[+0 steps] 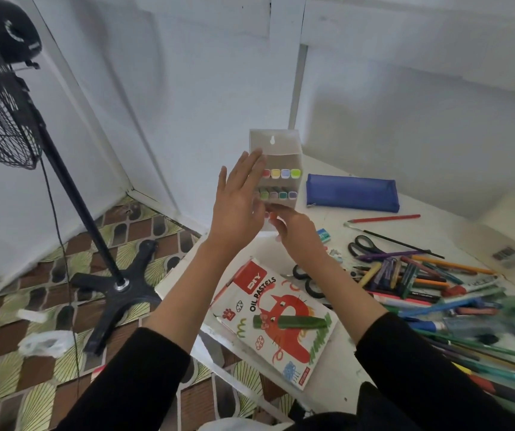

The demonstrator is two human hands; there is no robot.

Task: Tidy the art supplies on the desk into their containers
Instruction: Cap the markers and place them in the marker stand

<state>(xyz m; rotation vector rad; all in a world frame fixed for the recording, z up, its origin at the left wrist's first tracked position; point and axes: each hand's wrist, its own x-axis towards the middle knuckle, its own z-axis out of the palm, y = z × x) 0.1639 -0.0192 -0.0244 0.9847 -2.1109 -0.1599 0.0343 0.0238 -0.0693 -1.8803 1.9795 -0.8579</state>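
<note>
Marker box (276, 181) stood upright at the far corner of the counter (430, 206), sandwiched between the two grips. Left grip (239, 206) released and flat, straight fingers laid against the box's left face, probably to stop such a tall, light case from tipping. Right grip (296, 231) low at the box's front bottom edge, fingertips touching it. Cannot tell whether pinching or merely propping, nor whether the base is resting on the counter or lifted just clear. Most likely squaring the box into place. Thin frosted plastic, rectangular, with a hang-hole tab on top. Inside, two rows of square pastel-coloured caps seen end-on. Nearer the body from the right grip, a flat glossy card box of oil pastels (281, 334), with one green stick (290, 322) lying loose across its lid, not yet inside. Just right of the right grip, a small eraser (323, 235). Further right and beyond, a soft blue zip pouch (352, 192), flat and closed. Right and nearer, a loose heap of pens and pencils (430, 281), slim, hard and apt to roll, with black-handled scissors (362, 246) at its edge. Judging by that heap, most of the sorting yet to do.
</note>
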